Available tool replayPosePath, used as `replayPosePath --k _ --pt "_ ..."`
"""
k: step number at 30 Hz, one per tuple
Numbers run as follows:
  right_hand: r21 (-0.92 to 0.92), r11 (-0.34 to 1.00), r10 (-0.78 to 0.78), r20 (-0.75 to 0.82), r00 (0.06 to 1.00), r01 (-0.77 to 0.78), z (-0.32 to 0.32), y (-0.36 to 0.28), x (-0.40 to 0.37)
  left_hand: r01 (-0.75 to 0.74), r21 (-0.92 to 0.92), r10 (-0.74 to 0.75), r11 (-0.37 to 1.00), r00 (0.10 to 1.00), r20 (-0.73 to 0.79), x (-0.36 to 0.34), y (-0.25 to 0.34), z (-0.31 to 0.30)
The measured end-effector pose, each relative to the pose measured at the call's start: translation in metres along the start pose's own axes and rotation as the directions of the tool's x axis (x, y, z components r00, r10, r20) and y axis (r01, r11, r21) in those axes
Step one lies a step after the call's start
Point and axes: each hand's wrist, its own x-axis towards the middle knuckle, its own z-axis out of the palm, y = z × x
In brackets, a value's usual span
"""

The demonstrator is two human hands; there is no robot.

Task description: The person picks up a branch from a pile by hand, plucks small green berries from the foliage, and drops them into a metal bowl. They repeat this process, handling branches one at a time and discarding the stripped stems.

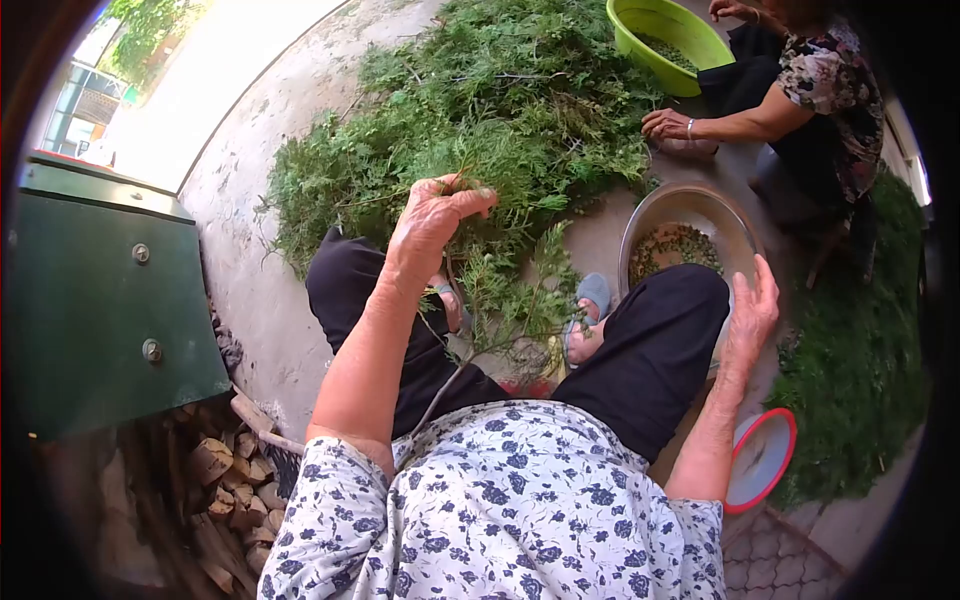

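Biggest: pile of green branches (500, 100) on the concrete floor, its far edge cut off at top of frame. Green cabinet (100, 290) at left, only partly in view. Second heap (860, 370) at right fades into the dark lens rim. Another person (810, 90) sits top right, mostly cropped, w/ one hand at the pile edge. Steel bowl (650, 215) by the right knee, contents small greenish bits, can't make out more. Green basin (640, 25) is half out of frame. Red-rimmed dish (762, 458) is partly behind the forearm. Left hand (430, 220) is raised at the pile's near edge, fingers pinched on a thin twig (466, 172); the twig's far end is lost in the pile. Right hand (752, 305) is beside the bowl rim, fingers spread, holding nothing.
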Motion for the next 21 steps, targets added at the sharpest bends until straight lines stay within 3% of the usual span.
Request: replayPosePath --k 1,3,5,7,8,9,11,13,15,17,19,20,21 --pt "0.186 0.977 0.106 -0.019 0.994 -0.101 0.001 -0.002 -0.002 0.039 -0.017 -0.039 0.999 0.999 -0.013 0.005 0.002 0.0" --pt "0.359 0.894 0.206 0.206 0.957 -0.27 0.011 -0.005 -0.012 0.011 -0.023 -0.011 1.0 1.0 -0.011 0.01 0.011 0.004" --pt "0.39 0.855 0.17 0.411 0.896 -0.341 0.04 -0.029 -0.04 -0.02 -0.031 0.019 0.999 1.0 -0.017 0.012 0.019 0.007" --pt "0.394 0.744 0.122 0.714 0.69 -0.539 0.07 -0.045 -0.067 -0.042 -0.034 0.04 0.999 0.998 -0.039 0.013 0.025 0.01" --pt "0.25 0.761 0.142 0.836 0.531 -0.599 0.081 -0.059 -0.078 -0.056 -0.029 0.055 0.998 0.997 -0.047 0.014 0.028 0.012" --pt "0.254 0.754 0.058 0.893 0.447 -0.606 0.097 -0.066 -0.091 -0.059 -0.024 0.058 0.998 0.997 -0.052 0.015 0.028 0.014" --pt "0.133 0.735 0.067 0.962 0.266 -0.665 0.12 -0.079 -0.114 -0.079 -0.014 0.078 0.997 0.996 -0.043 0.018 0.027 0.019" --pt "0.117 0.779 0.11 0.942 0.318 -0.616 0.136 -0.087 -0.129 -0.064 -0.022 0.063 0.998 0.997 -0.05 0.02 0.027 0.025" --pt "0.101 0.796 0.106 0.948 0.301 -0.597 0.146 -0.086 -0.13 -0.021 0.035 0.023 0.999 0.999 -0.037 0.016 0.031 0.028" --pt "0.081 0.81 0.11 0.952 0.286 -0.581 0.15 -0.083 -0.131 -0.073 0.113 0.068 0.991 0.997 0.047 0.018 0.024 0.026" --pt "0.146 0.785 0.118 0.919 0.377 -0.602 0.149 -0.077 -0.13 -0.367 0.168 0.376 0.915 0.927 -0.02 0.013 0.018 0.027" --pt "0.151 0.774 0.116 0.921 0.372 -0.615 0.148 -0.077 -0.127 -0.441 0.254 0.476 0.86 0.874 -0.095 0.008 0.015 0.023" --pt "0.151 0.775 0.117 0.92 0.374 -0.614 0.148 -0.074 -0.126 -0.443 0.252 0.478 0.86 0.873 -0.094 -0.004 0.018 0.018"
